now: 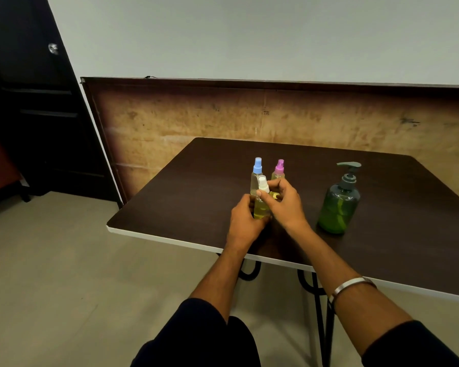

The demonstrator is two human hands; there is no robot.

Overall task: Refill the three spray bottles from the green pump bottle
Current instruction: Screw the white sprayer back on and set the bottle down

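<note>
The white-capped spray bottle point(261, 205) stands near the table's front edge, steadied so its top can be worked: the left hand point(245, 221) curls round its clear, slim, cylindrical body of yellowish liquid, while the right hand point(284, 205) brings bent fingertips to the white nozzle, apparently pinching it to twist it, though the exact contact is hard to tell. At twelve o'clock from it, just behind, stands the blue-capped bottle point(257, 178), and at one o'clock the pink-capped bottle point(278, 172), both capped and grouped close together. The green pump bottle point(339, 205), translucent, rounded and dark-pumped, waits at three o'clock, well apart. All rest on a smooth dark table point(183, 197) with a pale edge.
</note>
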